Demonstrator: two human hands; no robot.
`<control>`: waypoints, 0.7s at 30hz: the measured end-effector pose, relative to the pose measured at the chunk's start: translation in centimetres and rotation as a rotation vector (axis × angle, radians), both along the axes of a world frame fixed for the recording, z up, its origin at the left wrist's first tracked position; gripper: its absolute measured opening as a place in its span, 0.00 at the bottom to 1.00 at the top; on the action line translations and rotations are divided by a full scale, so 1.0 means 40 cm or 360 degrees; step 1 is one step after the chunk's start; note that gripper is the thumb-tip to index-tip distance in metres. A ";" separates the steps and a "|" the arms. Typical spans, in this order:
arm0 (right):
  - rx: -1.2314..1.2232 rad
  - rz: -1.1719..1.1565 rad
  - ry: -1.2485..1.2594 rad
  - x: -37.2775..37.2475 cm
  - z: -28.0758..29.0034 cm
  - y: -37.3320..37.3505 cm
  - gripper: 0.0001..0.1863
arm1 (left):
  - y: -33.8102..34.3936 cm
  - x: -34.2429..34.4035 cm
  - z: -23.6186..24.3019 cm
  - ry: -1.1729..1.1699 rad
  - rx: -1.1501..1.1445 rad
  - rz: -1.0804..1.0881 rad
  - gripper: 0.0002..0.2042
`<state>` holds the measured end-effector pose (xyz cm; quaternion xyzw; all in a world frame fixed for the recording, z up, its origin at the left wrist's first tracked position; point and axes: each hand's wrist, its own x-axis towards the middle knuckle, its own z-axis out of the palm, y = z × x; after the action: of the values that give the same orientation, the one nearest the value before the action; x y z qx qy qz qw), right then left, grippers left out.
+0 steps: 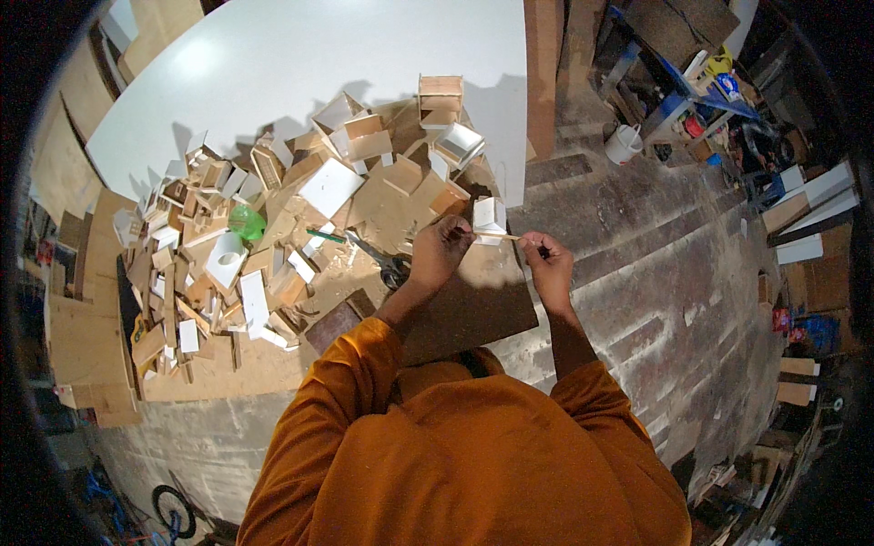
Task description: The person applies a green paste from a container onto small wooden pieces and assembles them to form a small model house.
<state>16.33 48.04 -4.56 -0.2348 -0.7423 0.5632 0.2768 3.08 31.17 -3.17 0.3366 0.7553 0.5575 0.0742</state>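
A thin, light wooden strip (497, 237) stretches between my two hands above the right end of the work board. My left hand (439, 253) pinches its left end, and my right hand (549, 264) pinches the other end. Just behind the strip stands a small white block-like piece (489, 215), partly covered by it. Scissors with dark handles (393, 270) lie beside my left wrist. A green pencil-like stick (325, 236) rests farther left among wood shavings.
Many wood and white board offcuts (333, 188) heap over the left and middle of the table. A green plastic piece (246, 222) sits among them. A large white panel (364, 45) rises behind. A white bucket (625, 143) stands on the floor (637, 237) at right.
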 end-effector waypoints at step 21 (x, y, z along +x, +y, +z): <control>-0.0056 -0.0037 -0.0180 0.005 0.012 0.004 0.06 | 0.007 -0.006 -0.023 -0.0019 -0.0016 -0.0015 0.09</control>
<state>16.54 48.20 -4.06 -0.2795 -0.7440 0.5588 0.2367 2.84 31.45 -4.11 0.3365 0.7560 0.5553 0.0830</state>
